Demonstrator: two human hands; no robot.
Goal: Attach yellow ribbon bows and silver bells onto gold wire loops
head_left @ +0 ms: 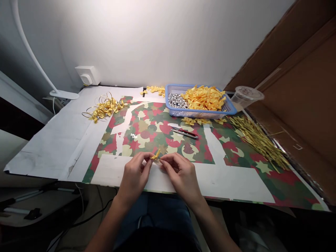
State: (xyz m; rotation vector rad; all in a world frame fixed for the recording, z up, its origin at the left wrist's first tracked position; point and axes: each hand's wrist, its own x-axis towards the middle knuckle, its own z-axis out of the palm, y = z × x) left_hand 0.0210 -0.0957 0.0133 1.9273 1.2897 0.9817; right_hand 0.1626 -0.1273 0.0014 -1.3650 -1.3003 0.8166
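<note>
Over the front of the table, my left hand (135, 172) pinches a small yellow ribbon bow (155, 154) between thumb and fingertips. Close by on the right, my right hand (181, 172) is closed in a pinch at the bow's edge; whatever lies between its fingertips is too small to make out. A blue plastic basket (202, 113) behind the hands holds a heap of yellow bows (206, 98) and a pile of silver bells (177, 101). Thread snips (184, 133) with a red handle lie between the hands and the basket.
Finished-looking bows with looped gold ties (105, 107) lie in a pile at the left. A bundle of gold-green tie strips (259, 141) spreads at the right, near a cardboard wall (296, 80). A clear plastic cup (246, 97) tilts beside the basket. A white lamp (64, 94) stands back left.
</note>
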